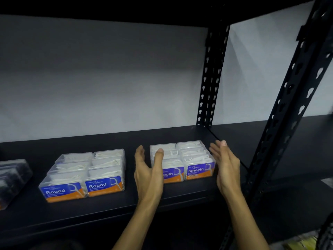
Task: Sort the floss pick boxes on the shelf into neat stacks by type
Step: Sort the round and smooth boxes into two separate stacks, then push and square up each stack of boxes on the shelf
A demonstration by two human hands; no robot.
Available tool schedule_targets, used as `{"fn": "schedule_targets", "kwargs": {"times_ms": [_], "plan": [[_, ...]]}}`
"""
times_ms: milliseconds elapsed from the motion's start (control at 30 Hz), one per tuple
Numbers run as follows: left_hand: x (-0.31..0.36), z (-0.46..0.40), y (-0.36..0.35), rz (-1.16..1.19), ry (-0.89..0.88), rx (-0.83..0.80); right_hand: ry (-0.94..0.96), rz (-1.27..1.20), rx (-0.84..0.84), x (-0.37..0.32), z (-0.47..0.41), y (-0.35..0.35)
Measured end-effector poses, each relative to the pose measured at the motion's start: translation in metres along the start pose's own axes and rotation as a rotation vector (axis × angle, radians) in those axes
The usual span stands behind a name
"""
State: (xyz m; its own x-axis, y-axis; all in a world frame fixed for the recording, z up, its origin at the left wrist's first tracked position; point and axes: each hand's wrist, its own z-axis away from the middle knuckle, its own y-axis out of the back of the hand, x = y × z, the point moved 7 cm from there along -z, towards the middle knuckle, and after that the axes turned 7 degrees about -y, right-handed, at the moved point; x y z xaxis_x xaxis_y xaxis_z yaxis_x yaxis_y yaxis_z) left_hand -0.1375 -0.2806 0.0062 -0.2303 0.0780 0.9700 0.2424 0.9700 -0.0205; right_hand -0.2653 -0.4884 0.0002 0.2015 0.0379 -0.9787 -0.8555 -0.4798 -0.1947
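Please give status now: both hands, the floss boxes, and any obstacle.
Left hand and right hand open, flanking the Smooth boxes. Round boxes grouped to the left. Dark boxes at far left edge. Nothing in the way.

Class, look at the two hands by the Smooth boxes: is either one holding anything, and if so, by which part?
Nothing is held. The left hand and right hand are open with straight fingers, flanking the Smooth boxes on either side without gripping them.
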Motion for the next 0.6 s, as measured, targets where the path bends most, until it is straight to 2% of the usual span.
{"fn": "schedule_targets", "kwargs": {"times_ms": [133,233,367,600], "plan": [[0.006,0.012,0.006,-0.057,-0.01,-0.077,0.103,0.199,0.148,-0.003,0.016,0.017],[0.008,0.025,0.007,-0.156,-0.045,-0.177,0.219,0.577,0.174,0.004,0.03,0.027],[0.005,0.044,0.013,-0.303,-0.089,-0.272,0.428,1.013,0.121,0.024,0.044,0.027],[-0.01,0.092,0.026,-0.756,-0.388,-0.299,0.376,1.133,0.071,0.027,0.055,0.028]]}}
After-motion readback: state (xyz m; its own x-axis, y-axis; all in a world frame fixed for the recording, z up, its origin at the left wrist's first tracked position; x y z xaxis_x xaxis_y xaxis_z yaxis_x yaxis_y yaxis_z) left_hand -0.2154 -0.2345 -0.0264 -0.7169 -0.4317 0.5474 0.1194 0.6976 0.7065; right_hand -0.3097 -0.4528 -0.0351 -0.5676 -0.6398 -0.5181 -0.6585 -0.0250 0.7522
